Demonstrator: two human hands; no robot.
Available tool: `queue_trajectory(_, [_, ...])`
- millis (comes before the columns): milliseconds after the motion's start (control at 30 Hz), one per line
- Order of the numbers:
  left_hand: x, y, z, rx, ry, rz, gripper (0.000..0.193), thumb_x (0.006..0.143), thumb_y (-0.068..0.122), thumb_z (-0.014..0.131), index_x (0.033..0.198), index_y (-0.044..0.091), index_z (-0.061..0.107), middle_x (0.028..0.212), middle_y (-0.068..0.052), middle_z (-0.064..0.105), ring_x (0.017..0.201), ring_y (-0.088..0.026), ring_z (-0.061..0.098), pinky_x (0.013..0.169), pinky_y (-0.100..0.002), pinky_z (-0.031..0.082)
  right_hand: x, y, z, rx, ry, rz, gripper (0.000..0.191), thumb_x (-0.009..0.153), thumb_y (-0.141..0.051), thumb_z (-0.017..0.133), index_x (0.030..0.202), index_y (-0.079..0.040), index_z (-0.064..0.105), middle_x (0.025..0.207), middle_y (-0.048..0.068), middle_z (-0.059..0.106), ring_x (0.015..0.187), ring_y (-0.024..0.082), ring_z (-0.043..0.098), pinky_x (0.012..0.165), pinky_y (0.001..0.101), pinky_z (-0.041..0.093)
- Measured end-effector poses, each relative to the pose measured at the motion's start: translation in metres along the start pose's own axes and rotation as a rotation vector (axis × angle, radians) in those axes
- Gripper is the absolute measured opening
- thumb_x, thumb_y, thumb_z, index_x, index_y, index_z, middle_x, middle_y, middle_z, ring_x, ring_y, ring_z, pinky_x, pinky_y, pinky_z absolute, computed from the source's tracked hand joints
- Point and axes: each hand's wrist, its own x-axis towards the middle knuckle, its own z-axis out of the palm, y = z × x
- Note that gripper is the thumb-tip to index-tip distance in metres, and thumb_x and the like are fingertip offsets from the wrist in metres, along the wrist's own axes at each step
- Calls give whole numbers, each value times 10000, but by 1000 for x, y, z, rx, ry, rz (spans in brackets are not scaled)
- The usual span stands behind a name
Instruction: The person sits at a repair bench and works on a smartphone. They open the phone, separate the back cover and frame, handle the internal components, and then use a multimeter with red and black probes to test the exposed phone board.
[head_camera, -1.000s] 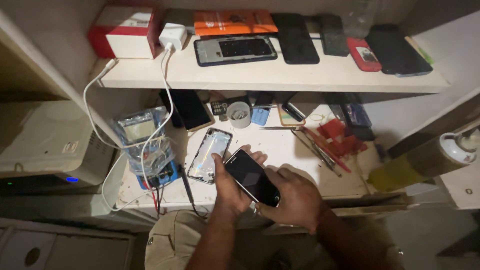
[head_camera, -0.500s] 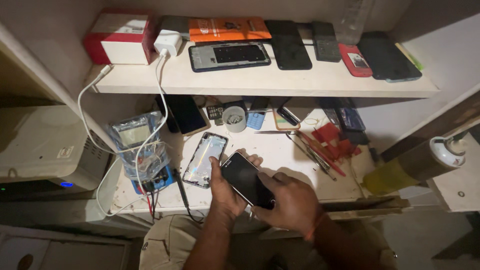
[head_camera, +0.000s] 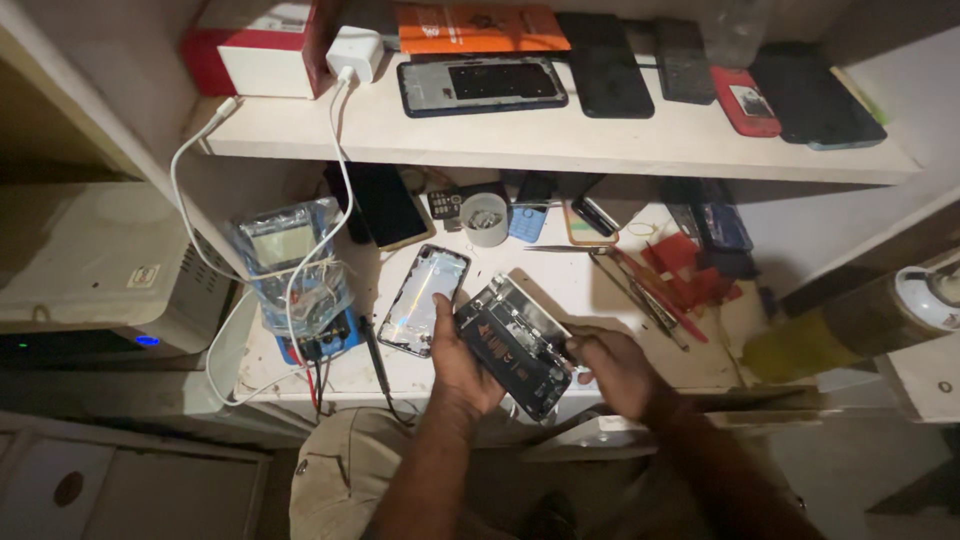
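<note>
My left hand (head_camera: 462, 362) grips the near left edge of an opened smartphone body (head_camera: 513, 345), its inner boards and battery facing up. My right hand (head_camera: 615, 367) holds the phone's right side, fingers curled at its edge. The screen panel seems to be lifted away from the body along the far side. The phone sits tilted just above the white workbench (head_camera: 560, 290). A separate phone back cover (head_camera: 424, 299) with a shiny surface lies flat on the bench just left of my left hand.
A plastic-wrapped multimeter (head_camera: 292, 275) with white cables stands at the left. Red-handled tools and tweezers (head_camera: 650, 285) lie to the right. A white cup (head_camera: 486, 216) and small parts sit at the back. The upper shelf (head_camera: 560, 130) holds several phones, a charger and boxes.
The phone showed its dark glass screen before; now its open inside is visible. My hands have shifted along its edges, and the head camera has moved closer.
</note>
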Motion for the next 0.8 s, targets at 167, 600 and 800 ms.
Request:
queue_trajectory(167, [0,1,6,-18,26,10,954,908,810,382,1393,10,571,1312,-217,658,1176,-355,650,1046,-504,506,8,20,-11,162,-53,173,481,992,-309,455,1338,-20,623,1186,131,719,1051,204,707,799,355,617])
queue_trajectory(600, [1,-2,7,-17,-7,154,743,996,689,296,1410,137,571,1242,-147,679,1121,-302,676,992,-493,552,8,20,-32,-119,-278,-178,415,1023,-232,543,1371,-15,610,1249,157,739,1160,218,724,997,332,576])
queue_trajectory(800, [-3,-2,9,7,-57,135,762,966,735,287,1399,168,557,1200,-193,678,1116,-324,668,954,-501,553,3,-5,-29,-83,-335,9,439,986,-273,591,1361,-53,652,1205,129,797,1133,203,736,1009,313,545])
